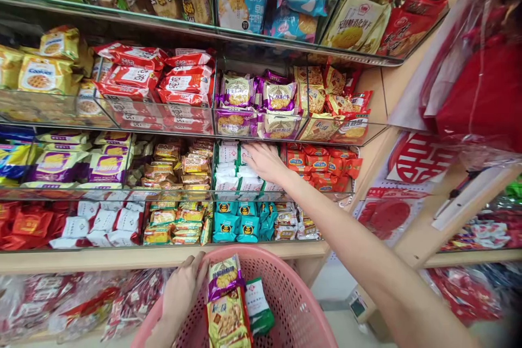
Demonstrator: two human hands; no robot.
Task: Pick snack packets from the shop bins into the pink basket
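Observation:
My left hand grips the rim of a pink plastic basket with holes in its wall. Inside the basket lie a purple-and-cream cookie packet, a yellow-and-red snack packet and a white-and-green packet. Stretched forward to the shelf, my right hand rests over a compartment of white-and-green snack packets. Its fingers look extended across the packets at the back, and their tips are partly hidden.
Clear dividers and a front panel edge the compartments. Orange-red packets sit right of my right hand, teal packets below, purple cookie packets above. Red decorations hang at right. Bagged red goods lie under the shelf.

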